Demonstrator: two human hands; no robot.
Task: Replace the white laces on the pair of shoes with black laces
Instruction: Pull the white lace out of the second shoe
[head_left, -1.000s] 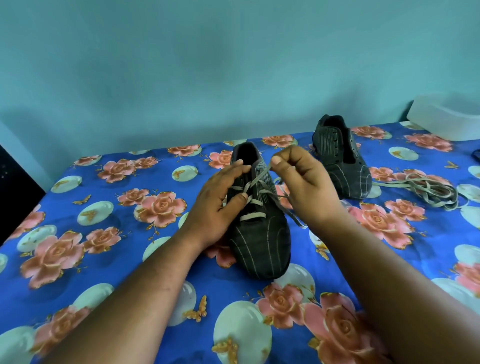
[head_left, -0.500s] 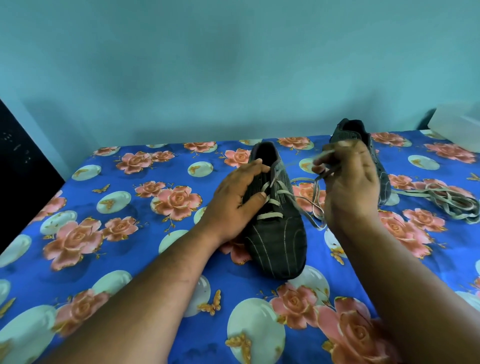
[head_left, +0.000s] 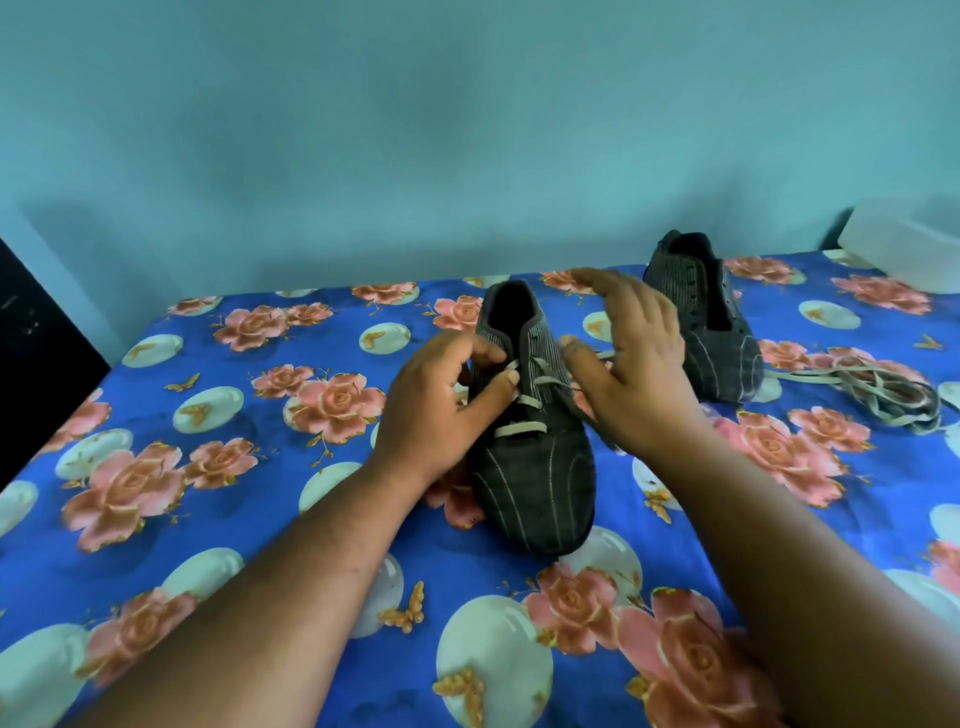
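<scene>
The near dark striped shoe (head_left: 540, 467) stands mid-table, toe toward me, with a white lace (head_left: 519, 429) still crossing its lower eyelets. My left hand (head_left: 441, 410) lies against the shoe's left side, thumb and forefinger pinching the lace near an upper eyelet. Just right of the shoe hovers my right hand (head_left: 636, 364), fingers spread and holding nothing; a loose stretch of lace runs under it. The second dark shoe (head_left: 719, 332) stands behind it at the right, its eyelets bare. A heap of pale loose laces (head_left: 883, 389) lies at the far right.
A blue cloth with pink roses (head_left: 208, 467) covers the table, which ends at a teal wall. A white container (head_left: 914, 239) stands at the back right corner. A dark gap (head_left: 31, 353) lies off the table's left edge.
My right hand let go of the lace it was pulling to the right and opened, moving back toward the shoe. My left hand shifted from holding the shoe flat to pinching the lace.
</scene>
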